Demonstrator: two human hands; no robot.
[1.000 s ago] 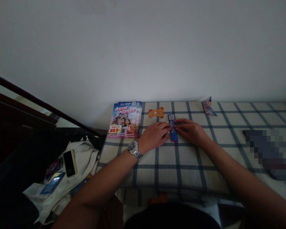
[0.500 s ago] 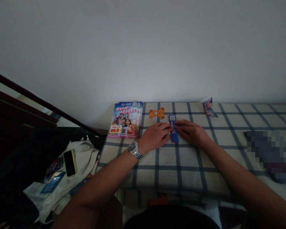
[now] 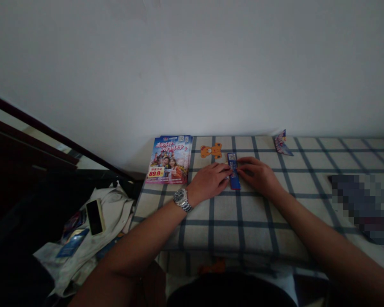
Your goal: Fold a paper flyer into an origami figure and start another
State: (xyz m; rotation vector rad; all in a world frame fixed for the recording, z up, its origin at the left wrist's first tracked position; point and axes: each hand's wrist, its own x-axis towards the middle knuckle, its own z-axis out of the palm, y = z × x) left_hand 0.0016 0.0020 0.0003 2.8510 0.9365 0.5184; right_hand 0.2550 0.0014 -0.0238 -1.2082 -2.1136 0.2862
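Both hands lie palm down on the checked cloth (image 3: 243,221), fingertips pressing a narrow blue strip (image 3: 233,171) from either side. Left hand (image 3: 208,182), with a watch (image 3: 181,199) on its wrist, touches the strip's left edge; right hand (image 3: 259,175) touches its right edge. Neither hand closes around it; the fingers are stretched flat. Strip lies flat between them, its long axis running away from the person toward the wall. Just beyond it sits an orange bear cutout (image 3: 211,150); left of that, a flyer (image 3: 169,158).
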